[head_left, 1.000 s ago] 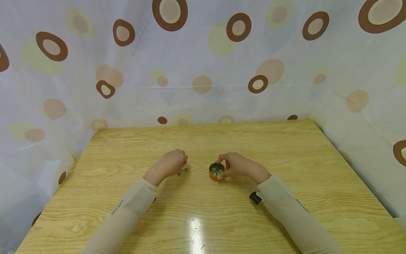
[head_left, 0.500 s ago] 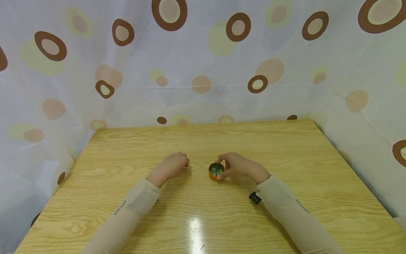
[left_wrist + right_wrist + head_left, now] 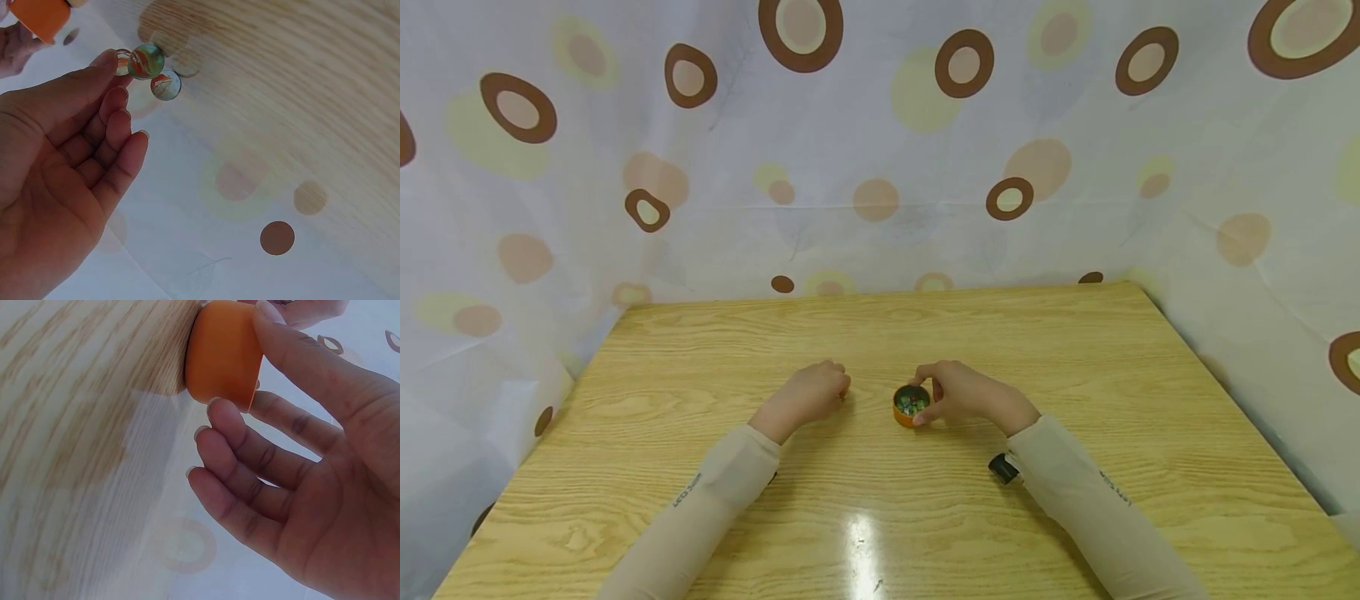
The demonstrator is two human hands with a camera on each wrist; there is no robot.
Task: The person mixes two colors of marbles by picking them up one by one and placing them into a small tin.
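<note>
My right hand (image 3: 961, 393) grips the rim of a small round orange container (image 3: 903, 417) between thumb and fingers. It stands upright on the table with several glass marbles (image 3: 912, 405) inside. In the right wrist view the orange wall (image 3: 225, 353) shows, with the thumb at its rim and the other fingers curled near it. Left of the container, my left hand (image 3: 805, 395) is low over the table. Its thumb and forefinger pinch a clear and orange marble (image 3: 122, 62). Touching or close by are a green and red marble (image 3: 146, 61) and a clear one (image 3: 166, 85).
The wooden table (image 3: 1000, 333) stretches out around both hands. A white curtain with brown and yellow ovals (image 3: 880, 242) stands behind it and at its sides. Under the right sleeve a black wrist device (image 3: 1003, 468) shows.
My left hand has shifted slightly to the right and covers the marbles that showed beside its fingers a second ago. My right hand and the orange container stay in place.
</note>
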